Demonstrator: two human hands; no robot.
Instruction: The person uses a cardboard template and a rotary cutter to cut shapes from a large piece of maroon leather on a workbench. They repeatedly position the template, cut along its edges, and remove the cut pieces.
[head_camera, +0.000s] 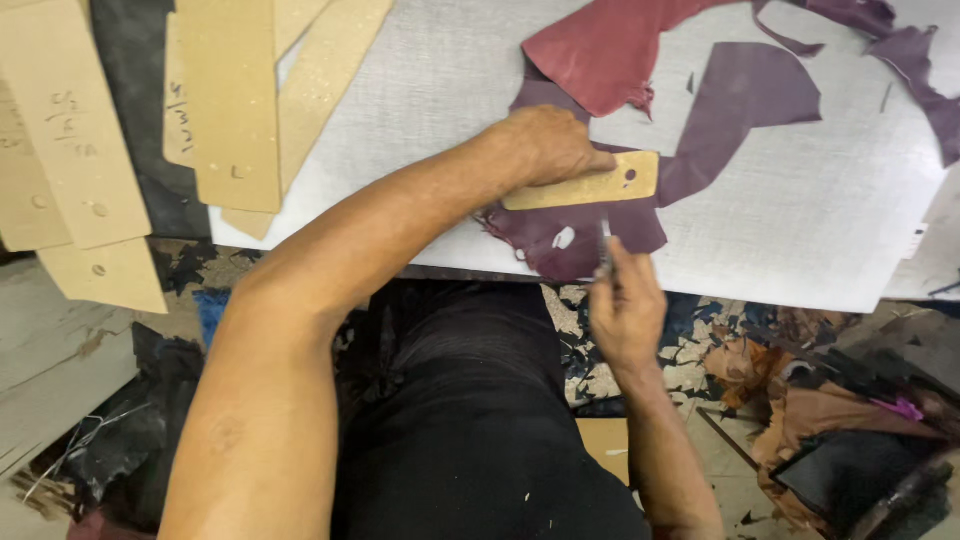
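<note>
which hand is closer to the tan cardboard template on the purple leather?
Left. The left hand presses directly on the tan cardboard template, covering its near end. The right hand is just below its lower edge, gripping a thin blade on the purple leather.

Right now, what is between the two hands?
In the head view, purple leather lies between the left hand and right hand. The left hand presses a tan template onto it; a thin blade rises from the right hand.
</note>
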